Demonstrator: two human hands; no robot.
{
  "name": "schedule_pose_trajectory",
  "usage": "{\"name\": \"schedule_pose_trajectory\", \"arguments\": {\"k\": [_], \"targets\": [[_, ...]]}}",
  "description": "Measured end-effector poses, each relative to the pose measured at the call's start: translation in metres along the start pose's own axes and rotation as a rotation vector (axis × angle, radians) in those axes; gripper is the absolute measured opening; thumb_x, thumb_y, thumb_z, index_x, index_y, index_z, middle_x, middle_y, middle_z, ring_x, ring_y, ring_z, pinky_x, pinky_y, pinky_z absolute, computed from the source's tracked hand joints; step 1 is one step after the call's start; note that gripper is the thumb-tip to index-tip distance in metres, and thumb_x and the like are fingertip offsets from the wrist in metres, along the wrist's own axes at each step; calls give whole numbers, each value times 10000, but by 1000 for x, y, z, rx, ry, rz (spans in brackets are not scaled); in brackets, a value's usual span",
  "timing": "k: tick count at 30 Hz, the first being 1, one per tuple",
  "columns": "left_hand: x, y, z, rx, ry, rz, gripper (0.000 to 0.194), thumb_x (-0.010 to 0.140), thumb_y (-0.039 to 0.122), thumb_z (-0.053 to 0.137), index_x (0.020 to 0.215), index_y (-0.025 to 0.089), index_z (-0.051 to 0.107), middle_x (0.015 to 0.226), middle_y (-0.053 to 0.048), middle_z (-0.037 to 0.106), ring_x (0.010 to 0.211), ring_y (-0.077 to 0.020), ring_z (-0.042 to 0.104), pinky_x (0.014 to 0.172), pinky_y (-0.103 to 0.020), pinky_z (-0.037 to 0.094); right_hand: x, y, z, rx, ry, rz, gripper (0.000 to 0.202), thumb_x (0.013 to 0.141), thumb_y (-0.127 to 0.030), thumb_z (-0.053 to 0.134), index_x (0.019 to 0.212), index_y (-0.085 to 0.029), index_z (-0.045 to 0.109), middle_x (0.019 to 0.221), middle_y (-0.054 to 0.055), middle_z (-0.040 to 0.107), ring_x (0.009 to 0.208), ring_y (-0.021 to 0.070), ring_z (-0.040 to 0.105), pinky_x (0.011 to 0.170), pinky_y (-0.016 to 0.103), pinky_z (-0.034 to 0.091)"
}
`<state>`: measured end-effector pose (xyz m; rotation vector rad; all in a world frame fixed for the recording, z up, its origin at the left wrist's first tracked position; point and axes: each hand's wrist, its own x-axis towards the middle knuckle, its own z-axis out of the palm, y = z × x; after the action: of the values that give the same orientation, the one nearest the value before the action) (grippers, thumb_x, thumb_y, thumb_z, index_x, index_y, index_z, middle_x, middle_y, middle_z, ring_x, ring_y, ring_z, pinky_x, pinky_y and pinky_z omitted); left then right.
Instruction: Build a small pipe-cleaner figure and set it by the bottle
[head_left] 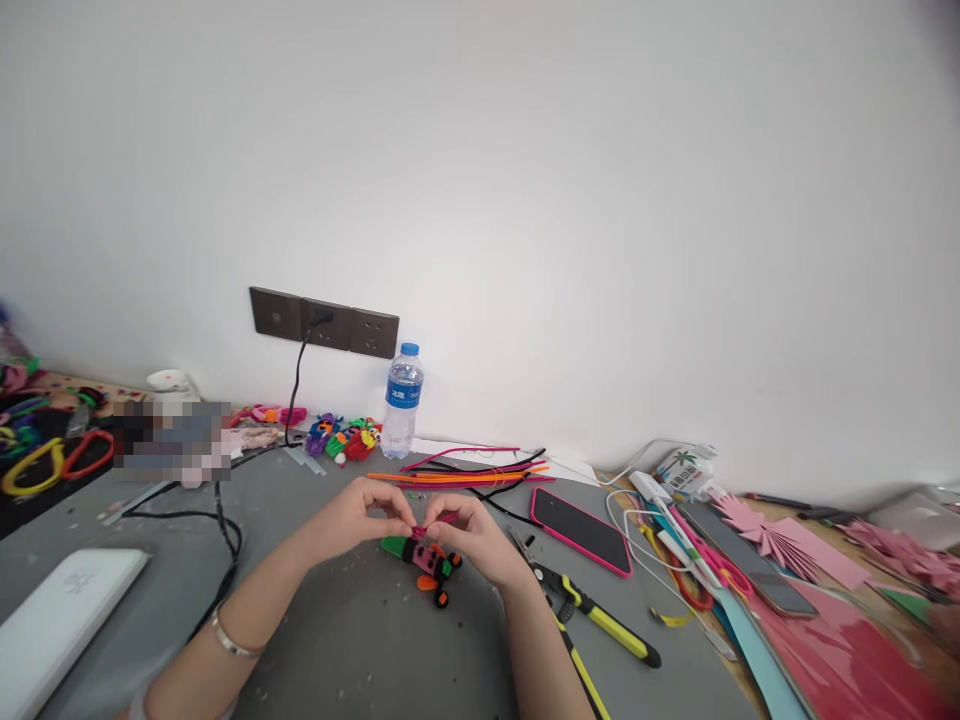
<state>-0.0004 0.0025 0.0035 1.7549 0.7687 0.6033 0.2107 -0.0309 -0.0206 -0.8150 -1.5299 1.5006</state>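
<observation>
Over the grey table, my left hand (pixel 373 517) and my right hand (pixel 466 530) meet at their fingertips. Both pinch a small magenta pipe-cleaner piece (pixel 420 532) between thumb and forefinger. Just below the fingers is a small figure (pixel 429 563) of pink, green, black and orange pipe cleaner; whether it is joined to the magenta piece cannot be made out. Behind the hands lie loose orange, magenta and black pipe cleaners (pixel 465 479).
A water bottle (pixel 403 402) stands by the wall beside coloured pipe-cleaner figures (pixel 343 438). Right of my hands are a pink-edged phone (pixel 583 530) and yellow-black pliers (pixel 607 622). A white box (pixel 67 615) and black cable (pixel 225 520) lie left.
</observation>
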Motion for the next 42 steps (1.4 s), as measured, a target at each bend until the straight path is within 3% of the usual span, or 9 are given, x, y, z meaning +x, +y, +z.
{"name": "schedule_pose_trajectory", "arguments": {"k": [18, 30, 36, 39, 42], "targets": [[1, -3, 5, -76, -29, 24, 164, 745, 340, 722, 755, 178, 743, 739, -33, 700, 705, -157, 598, 679, -250, 474, 0, 2, 6, 98, -84, 34, 303, 761, -468, 703, 739, -183, 604, 680, -13, 520, 597, 114, 455, 600, 239, 393], [1, -4, 1, -19, 24, 18, 111, 782, 280, 660, 770, 185, 717, 760, -20, 659, 720, -156, 587, 690, -250, 471, 2, 5, 5, 99, 11, -15, 245, 748, -370, 735, 681, -180, 597, 668, -25, 507, 579, 103, 408, 567, 229, 325], [0, 2, 2, -16, 29, -1, 133, 779, 306, 660, 769, 177, 693, 766, -17, 643, 725, -154, 575, 685, -248, 466, 2, 5, 4, 59, 37, -12, 261, 744, -399, 730, 672, -182, 603, 649, -26, 492, 583, 113, 405, 573, 240, 329], [1, 3, 3, 14, 52, -39, 167, 781, 334, 649, 854, 186, 670, 768, -16, 653, 717, -162, 584, 653, -247, 465, 4, 6, 3, 28, 101, -45, 245, 766, -408, 706, 705, -187, 620, 663, -16, 499, 628, 132, 430, 616, 254, 358], [5, -6, 3, 148, 146, -80, 186, 777, 360, 627, 842, 187, 646, 777, -29, 675, 698, -178, 598, 606, -251, 452, 5, 5, 3, 11, 195, -98, 218, 771, -384, 703, 709, -192, 622, 695, -9, 510, 660, 138, 439, 642, 258, 371]]}}
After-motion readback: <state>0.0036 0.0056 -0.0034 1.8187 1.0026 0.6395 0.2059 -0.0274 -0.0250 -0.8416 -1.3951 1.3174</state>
